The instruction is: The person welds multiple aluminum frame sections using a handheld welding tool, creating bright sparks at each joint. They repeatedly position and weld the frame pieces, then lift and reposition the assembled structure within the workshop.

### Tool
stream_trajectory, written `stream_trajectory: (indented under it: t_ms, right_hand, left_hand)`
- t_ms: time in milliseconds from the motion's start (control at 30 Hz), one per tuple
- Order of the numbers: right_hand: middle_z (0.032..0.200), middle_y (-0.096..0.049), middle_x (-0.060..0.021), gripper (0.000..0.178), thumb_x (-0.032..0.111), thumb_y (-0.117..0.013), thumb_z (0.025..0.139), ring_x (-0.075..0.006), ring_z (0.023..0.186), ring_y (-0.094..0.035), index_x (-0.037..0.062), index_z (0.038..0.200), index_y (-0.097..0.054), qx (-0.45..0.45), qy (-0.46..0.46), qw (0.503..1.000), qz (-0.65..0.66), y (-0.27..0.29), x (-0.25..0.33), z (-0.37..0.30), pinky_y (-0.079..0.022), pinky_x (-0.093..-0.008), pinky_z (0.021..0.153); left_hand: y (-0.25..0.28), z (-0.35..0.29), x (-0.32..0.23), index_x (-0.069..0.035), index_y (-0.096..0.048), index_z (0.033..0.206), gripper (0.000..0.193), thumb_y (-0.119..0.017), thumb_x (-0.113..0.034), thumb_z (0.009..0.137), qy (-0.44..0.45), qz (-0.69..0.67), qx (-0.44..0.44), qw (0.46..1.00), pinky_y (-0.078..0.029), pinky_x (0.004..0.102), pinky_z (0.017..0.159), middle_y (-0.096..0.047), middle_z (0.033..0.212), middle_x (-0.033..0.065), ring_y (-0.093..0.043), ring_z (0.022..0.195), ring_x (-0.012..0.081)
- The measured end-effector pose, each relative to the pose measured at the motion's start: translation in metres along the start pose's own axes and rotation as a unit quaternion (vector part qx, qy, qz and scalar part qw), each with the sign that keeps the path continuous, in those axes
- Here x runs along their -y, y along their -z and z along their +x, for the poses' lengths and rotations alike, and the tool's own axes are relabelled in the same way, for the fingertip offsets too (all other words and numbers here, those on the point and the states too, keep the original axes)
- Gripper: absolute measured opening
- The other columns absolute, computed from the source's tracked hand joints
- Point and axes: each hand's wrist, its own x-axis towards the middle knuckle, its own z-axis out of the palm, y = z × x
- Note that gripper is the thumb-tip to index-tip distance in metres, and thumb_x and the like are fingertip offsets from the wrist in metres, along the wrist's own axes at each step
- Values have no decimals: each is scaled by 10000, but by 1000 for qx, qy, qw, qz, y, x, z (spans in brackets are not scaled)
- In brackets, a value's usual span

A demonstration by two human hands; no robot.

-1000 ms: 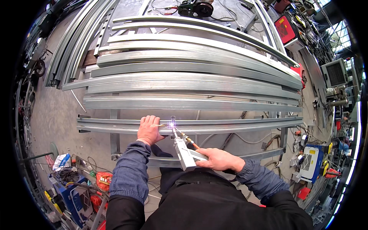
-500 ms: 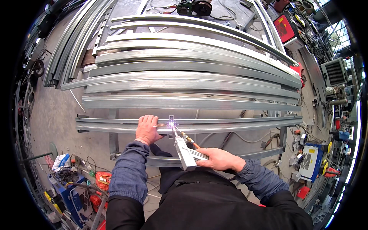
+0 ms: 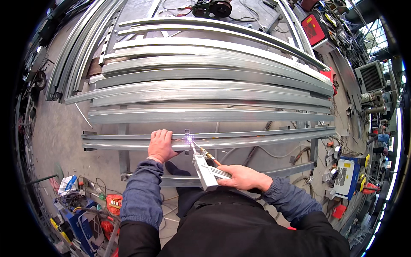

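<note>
My right hand [image 3: 244, 177] is closed around the handle of a grey handheld welding gun [image 3: 204, 172], a thin wire feed tube running along its nozzle. The nozzle tip meets a long galvanized metal rail [image 3: 257, 140], where a bright violet-white spark [image 3: 190, 138] glows and orange sparks fly along the groove. My left hand [image 3: 160, 144] grips the same rail just left of the spark, fingers over the top and thumb toward the nozzle. A short square tube end [image 3: 187, 131] pokes out behind the rail at the spark; its join is hidden by glare.
Several parallel metal profiles [image 3: 209, 115] lie beyond the rail on a metal frame [image 3: 282, 170]. More long profiles [image 3: 81, 47] are stacked at the far left. Cables and hoses trail over the floor. Blue-and-white machines [image 3: 346, 179] stand at both sides, a red one [image 3: 313, 30] at far right.
The spark stays at the nozzle tip, and orange sparks now reach farther right along the rail. The whole view has shifted slightly; both hands keep their holds.
</note>
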Motion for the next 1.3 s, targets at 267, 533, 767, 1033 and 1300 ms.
stream_trajectory:
  t_ms: [267, 533, 767, 1033, 1300]
  right_hand:
    - [1277, -734, -268, 630, 510, -660, 1066, -453, 1197, -698, 84, 1524, -585, 2, 5, 1000, 13, -5, -6, 6, -537, -502, 1013]
    - [1136, -751, -255, 526, 447, -686, 1044, -447, 1061, -715, 85, 1420, -625, -41, 47, 998, 15, -13, -16, -14, -546, -520, 930]
    - [1202, -754, -240, 580, 431, -628, 1081, -420, 1089, -711, 110, 1561, -568, -128, 76, 987, 59, -37, -14, -70, -541, -499, 941]
    - [1148, -736, -188, 566, 418, -487, 1162, -361, 1006, -725, 134, 1650, -446, -190, 63, 974, 105, -32, 12, -129, -545, -460, 914]
    - [1124, -652, -38, 508, 411, -488, 1197, -131, 1042, -636, 40, 1542, -521, -6, 86, 971, 222, 106, 9, -131, -558, -332, 915]
  left_hand:
    - [1, -2, 6, -95, -656, 1174, 781, -1003, -398, 544, -1, -4, -12, 1000, -455, 462, 1075, -648, 1119, 92, -617, 1140, 325]
    - [-12, -3, 0, -35, -621, 1299, 875, -1000, -367, 583, 9, -32, -27, 999, -405, 512, 1201, -637, 1226, 159, -585, 1267, 393]
    - [13, -3, -4, -77, -695, 1157, 399, -775, -291, 831, -94, 111, -44, 988, -537, 499, 929, -703, 1033, 138, -681, 1060, 358]
    - [25, -4, -1, -9, -680, 1332, 555, -777, -367, 919, -101, 82, 11, 991, -509, 556, 1088, -725, 1239, 243, -657, 1250, 428]
    - [50, 8, -8, -38, -663, 1451, 762, -844, -507, 879, -22, 72, 85, 994, -494, 560, 1119, -692, 1351, 244, -621, 1304, 450]
